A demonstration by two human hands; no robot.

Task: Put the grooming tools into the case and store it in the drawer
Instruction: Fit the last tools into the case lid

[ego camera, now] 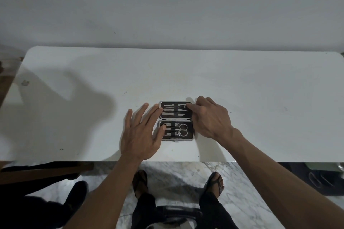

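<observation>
A small dark case (176,120) with a metal rim lies flat and open on the white table (260,98), near its front edge. The far half holds several slim metal tools (176,109) under a strap. The near half holds scissors (183,129) and other tools. My left hand (142,132) rests on the table at the case's left side, fingers spread, thumb tip on the near half's left end. My right hand (210,117) lies at the right side, with fingertips touching the far half's right end. Neither hand holds anything. No drawer is in view.
A plain wall (167,5) stands behind the table. A brown wooden piece (42,172) shows under the table's front left. Below the front edge are the marble floor (176,173), my sandalled feet (216,184) and a dark object (178,214).
</observation>
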